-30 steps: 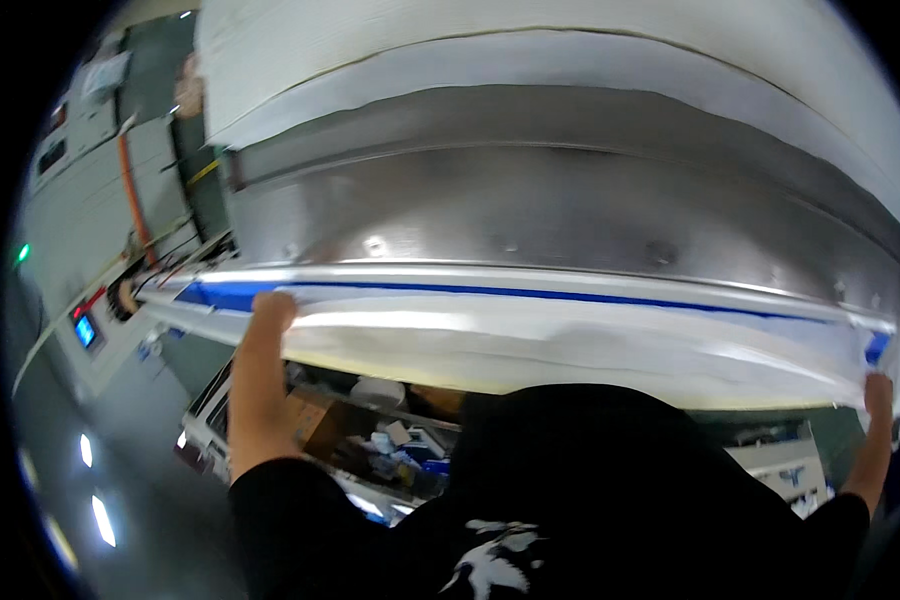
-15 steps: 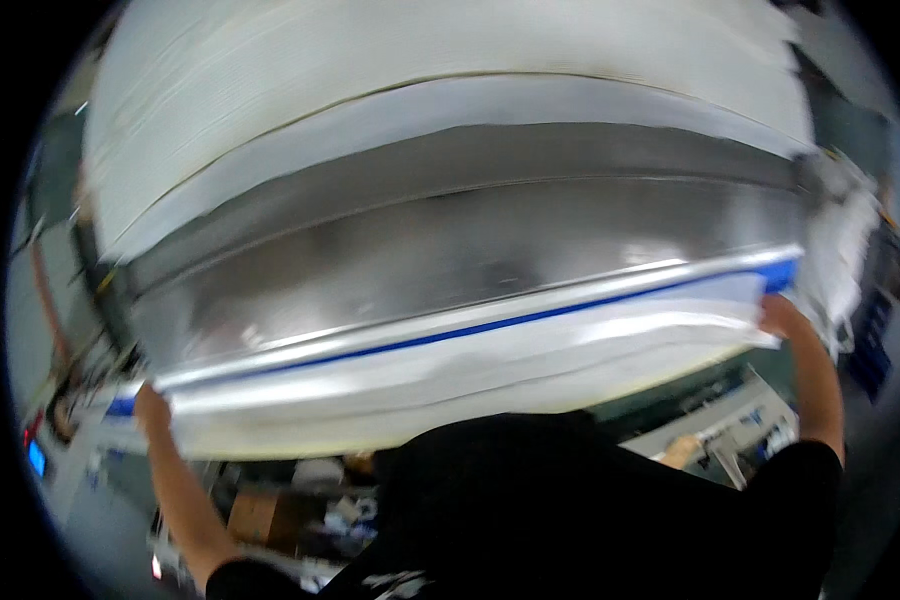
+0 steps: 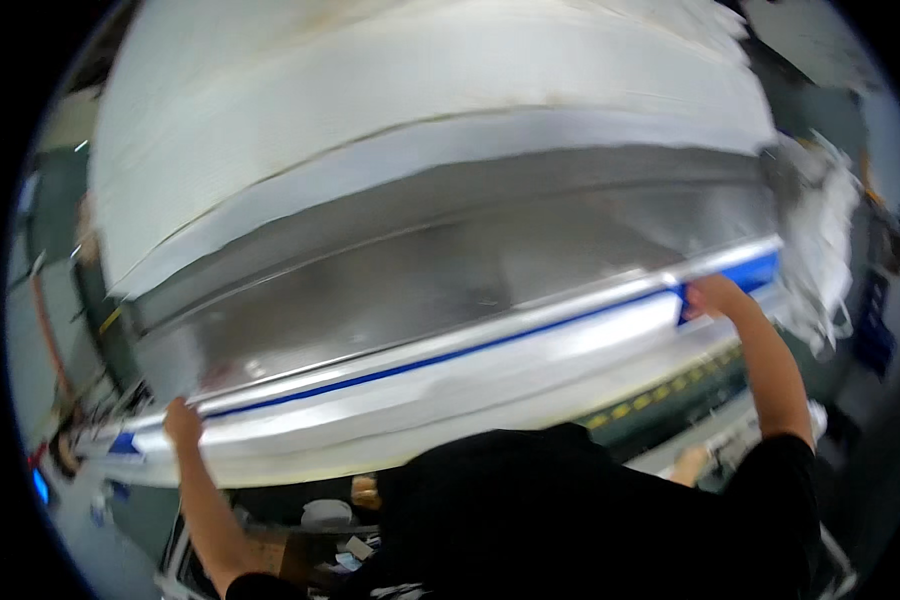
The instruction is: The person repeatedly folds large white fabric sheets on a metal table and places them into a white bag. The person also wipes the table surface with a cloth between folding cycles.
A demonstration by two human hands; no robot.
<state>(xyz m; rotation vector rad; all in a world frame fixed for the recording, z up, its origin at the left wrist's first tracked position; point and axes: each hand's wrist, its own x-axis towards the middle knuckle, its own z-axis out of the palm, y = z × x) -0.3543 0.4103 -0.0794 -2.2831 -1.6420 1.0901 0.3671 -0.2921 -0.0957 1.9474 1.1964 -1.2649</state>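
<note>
A long strip of white fabric point(image 3: 450, 383) stretches in front of me along a metal bar with a blue band point(image 3: 420, 350). My left hand point(image 3: 183, 424) pinches the fabric near its left end. At the right, my right hand point(image 3: 713, 297) grips the fabric's other end, beside a bare wider stretch of blue point(image 3: 753, 270). Blur hides the fingertips of both hands. Beyond the bar lies a grey metal plate point(image 3: 450, 270), smooth and slightly shiny.
A broad sheet of white cloth point(image 3: 420, 70) covers the far side behind the plate. Bunched white cloth point(image 3: 820, 235) hangs at the right end. Below the near edge are a white bowl-like item point(image 3: 327, 513) and yellow dashes point(image 3: 660, 385) on the floor.
My right hand has moved left along the bar with the fabric end, baring more blue at the right. My left hand has shifted slightly right, and the view has moved.
</note>
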